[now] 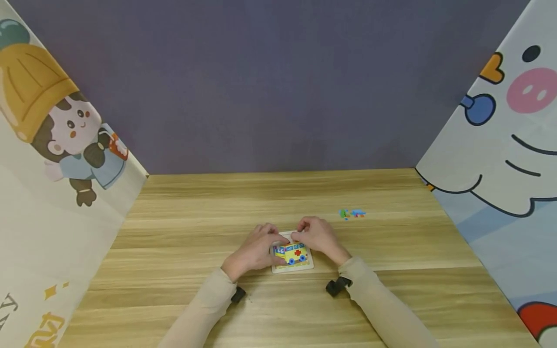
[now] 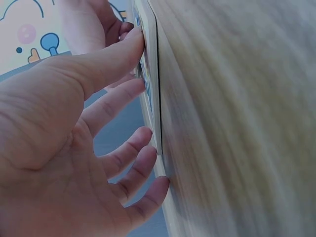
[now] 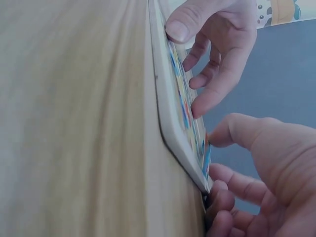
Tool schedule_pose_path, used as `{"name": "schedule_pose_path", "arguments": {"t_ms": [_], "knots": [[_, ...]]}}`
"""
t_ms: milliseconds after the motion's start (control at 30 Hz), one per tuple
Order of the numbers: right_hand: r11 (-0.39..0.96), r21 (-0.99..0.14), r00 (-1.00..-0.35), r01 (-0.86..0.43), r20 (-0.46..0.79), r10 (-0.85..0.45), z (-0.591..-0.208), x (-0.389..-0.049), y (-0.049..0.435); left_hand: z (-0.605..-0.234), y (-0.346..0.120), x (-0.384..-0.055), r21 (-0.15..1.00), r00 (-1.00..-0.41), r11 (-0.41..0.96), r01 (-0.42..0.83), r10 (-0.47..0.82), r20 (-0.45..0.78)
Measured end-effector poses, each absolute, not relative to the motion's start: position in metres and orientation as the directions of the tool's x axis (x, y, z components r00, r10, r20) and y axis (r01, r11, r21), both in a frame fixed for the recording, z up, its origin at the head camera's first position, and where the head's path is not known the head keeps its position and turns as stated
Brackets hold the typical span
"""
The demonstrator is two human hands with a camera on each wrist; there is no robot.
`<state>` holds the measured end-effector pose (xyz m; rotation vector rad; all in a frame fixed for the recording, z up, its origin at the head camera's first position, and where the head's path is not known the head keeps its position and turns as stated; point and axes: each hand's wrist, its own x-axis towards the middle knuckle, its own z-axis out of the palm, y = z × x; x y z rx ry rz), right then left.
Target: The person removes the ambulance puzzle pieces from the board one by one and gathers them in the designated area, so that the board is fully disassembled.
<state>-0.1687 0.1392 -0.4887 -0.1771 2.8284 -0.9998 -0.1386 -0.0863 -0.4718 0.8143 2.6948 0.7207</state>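
Observation:
A small jigsaw puzzle board (image 1: 310, 265) with a pale frame lies flat on the table, showing a yellow ambulance with a red cross. My left hand (image 1: 256, 250) spans its left side; the thumb and index fingertips touch the picture, and the other fingers are spread in the left wrist view. At the top right corner is my right hand (image 1: 321, 238). In the right wrist view, its thumb and index finger pinch a small blue and orange puzzle piece (image 3: 206, 154) that stands tilted at the board's edge. Its remaining fingers curl beside the frame.
Several loose puzzle pieces (image 1: 359, 212), blue, green and orange, lie behind and right of the board on the wooden table (image 1: 209, 203). A dark panel (image 1: 278, 87) closes the back, and printed cartoon panels stand left and right.

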Motion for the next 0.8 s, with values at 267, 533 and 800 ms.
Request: {"name": "schedule_pose_path", "arguments": {"t_ms": [267, 533, 800], "knots": [[0.707, -0.698, -0.969, -0.114, -0.080, -0.234, -0.492, -0.169, 0.151, -0.473, -0.086, -0.140, 0.515, -0.813, 0.723, 0.461, 0.577, -0.082], [0.631, -0.751, -0.892, -0.192, -0.136, -0.432, -0.493, -0.176, 0.169, -0.475, -0.086, -0.142, 0.510, -0.810, 0.722, 0.468, 0.581, -0.079], [0.581, -0.787, -0.843, -0.210, -0.155, -0.515, -0.494, -0.181, 0.180, -0.477, -0.086, -0.145, 0.526, -0.811, 0.714, 0.462, 0.580, -0.075]]}}
